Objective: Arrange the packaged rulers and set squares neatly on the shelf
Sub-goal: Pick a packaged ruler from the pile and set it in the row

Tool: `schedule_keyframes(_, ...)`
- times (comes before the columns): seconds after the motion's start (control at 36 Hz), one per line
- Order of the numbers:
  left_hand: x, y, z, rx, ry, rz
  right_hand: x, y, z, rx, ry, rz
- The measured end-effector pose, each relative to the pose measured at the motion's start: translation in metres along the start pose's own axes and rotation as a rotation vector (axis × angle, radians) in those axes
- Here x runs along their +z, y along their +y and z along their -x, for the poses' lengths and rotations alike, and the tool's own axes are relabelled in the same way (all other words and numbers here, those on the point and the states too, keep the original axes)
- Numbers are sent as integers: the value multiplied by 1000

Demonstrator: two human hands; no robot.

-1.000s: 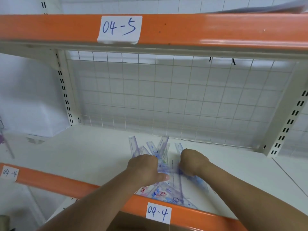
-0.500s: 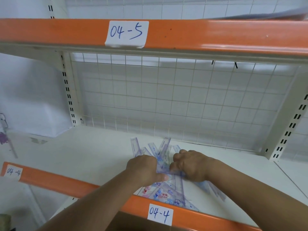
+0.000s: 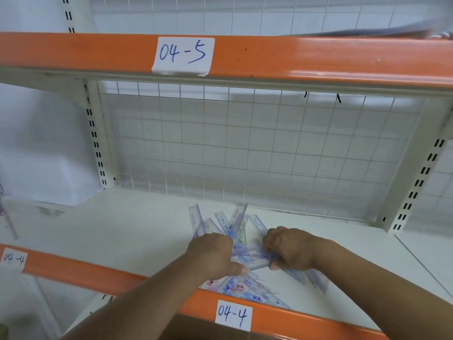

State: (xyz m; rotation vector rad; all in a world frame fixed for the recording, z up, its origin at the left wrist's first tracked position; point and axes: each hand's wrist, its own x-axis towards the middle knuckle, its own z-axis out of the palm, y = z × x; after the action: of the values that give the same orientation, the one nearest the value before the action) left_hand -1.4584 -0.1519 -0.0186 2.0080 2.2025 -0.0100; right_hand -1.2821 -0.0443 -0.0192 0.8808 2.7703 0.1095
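Rulers (image 3: pixel 250 257) fan out between left hand (image 3: pixel 213 253) and right hand (image 3: pixel 291 249), both gripping them.

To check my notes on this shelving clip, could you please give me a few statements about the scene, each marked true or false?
1. Both the left hand and the right hand are on the packaged rulers. True.
2. The packaged rulers lie in one squared-up stack. False: they fan out at different angles.
3. The label on the orange beam in front of them reads 04-4. True.
4. Behind the packaged rulers stands a solid board. False: it is a wire grid.
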Motion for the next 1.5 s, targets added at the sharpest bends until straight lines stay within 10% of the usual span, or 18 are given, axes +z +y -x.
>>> schedule_keyframes(0.81, -2, 13, -9, 173, 143, 25, 14, -16, 56, 249, 308, -213)
schedule_keyframes(1.5, 9, 166, -10, 357, 48, -78, 59, 38, 244, 717, 348, -303)
